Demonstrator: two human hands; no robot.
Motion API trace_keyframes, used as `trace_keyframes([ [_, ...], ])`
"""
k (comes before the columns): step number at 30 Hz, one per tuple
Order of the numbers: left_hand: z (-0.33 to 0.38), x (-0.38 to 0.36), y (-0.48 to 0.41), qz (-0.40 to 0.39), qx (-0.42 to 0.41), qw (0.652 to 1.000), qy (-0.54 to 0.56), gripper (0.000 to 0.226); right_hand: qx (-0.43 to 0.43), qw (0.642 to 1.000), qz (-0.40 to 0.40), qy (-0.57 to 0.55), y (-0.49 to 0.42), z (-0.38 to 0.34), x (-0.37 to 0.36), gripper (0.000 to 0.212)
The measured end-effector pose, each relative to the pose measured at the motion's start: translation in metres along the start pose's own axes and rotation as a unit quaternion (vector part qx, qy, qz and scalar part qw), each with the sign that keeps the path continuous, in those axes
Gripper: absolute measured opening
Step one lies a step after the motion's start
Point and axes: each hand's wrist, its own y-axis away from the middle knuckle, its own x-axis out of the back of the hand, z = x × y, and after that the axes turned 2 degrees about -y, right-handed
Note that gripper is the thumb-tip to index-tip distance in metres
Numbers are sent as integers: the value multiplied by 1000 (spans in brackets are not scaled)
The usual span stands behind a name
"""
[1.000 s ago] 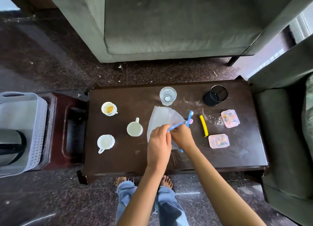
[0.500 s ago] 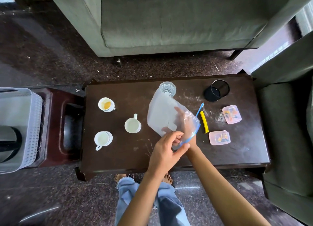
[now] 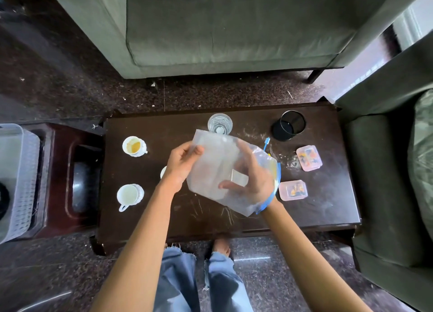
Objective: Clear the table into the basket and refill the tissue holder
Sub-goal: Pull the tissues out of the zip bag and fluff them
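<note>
Dark counter (image 3: 164, 218) — left hand (image 3: 182, 164) pinches the clear bag (image 3: 208, 171); right hand (image 3: 253, 180) lies inside it, fingers spread.

Grey-green sofa (image 3: 234, 23): beyond the grip, across a strip of dark speckled floor (image 3: 70, 89). Green armchair (image 3: 386, 171): right of the grip. Dark red side stand (image 3: 58, 171): left of the grip.

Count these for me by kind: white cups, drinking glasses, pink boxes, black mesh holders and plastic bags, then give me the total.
White cups: 3, one mostly hidden behind the left hand
Drinking glass: 1
Pink boxes: 2
Black mesh holder: 1
Plastic bag: 1, held above the table
Total: 8
</note>
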Motion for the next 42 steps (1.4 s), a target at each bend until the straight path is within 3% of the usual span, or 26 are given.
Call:
trace_keyframes([
  [3, -6, -4, 3, -12, 22, 1000, 11, 70, -14, 996, 46, -69, -1, -3, -5, 111],
  [5, -9, -5, 5, -21, 41, 999, 18, 61, -28, 988, 86, -123, -4, -10, -5, 83],
  [8, -10, -6, 9, -13, 62, 998, 19, 45, -122, 981, 17, -148, -14, 0, -11, 63],
  [10, -13, -6, 12, 3, 74, 997, 23, 36, -172, 952, -44, -251, -14, 3, -17, 43],
  [11, -16, -7, 13, 11, 79, 996, 24, 32, -154, 961, -32, -226, -14, 7, -21, 39],
  [16, -24, -15, 19, 67, 108, 991, 46, 14, -158, 985, 16, -69, -31, 8, -18, 45],
  [19, -27, -21, 20, 98, 128, 984, 72, 12, -182, 976, -4, -122, -36, 12, -20, 38],
  [23, -34, -21, 19, 108, 143, 981, 75, 16, -193, 975, -16, -111, -40, 14, -23, 47],
  [27, -38, -19, 16, 135, 171, 973, 73, 23, -194, 975, -23, -101, -40, 17, -20, 21],
  [30, -45, -15, 16, 176, 177, 966, 67, 20, -238, 947, -46, -211, -34, 26, -12, 17],
  [33, -59, -10, 19, 206, 181, 961, 39, 29, -253, 919, 14, -302, -24, 41, -1, 6],
  [37, -75, -9, 22, 244, 191, 951, -7, 23, -270, 878, 117, -377, -12, 61, 6, 25],
  [40, -88, -11, 25, 264, 197, 944, -20, 32, -284, 843, 237, -390, -4, 77, 10, 7],
  [42, -98, -14, 29, 263, 203, 943, -25, 33, -279, 829, 326, -358, 2, 86, 14, 16],
])
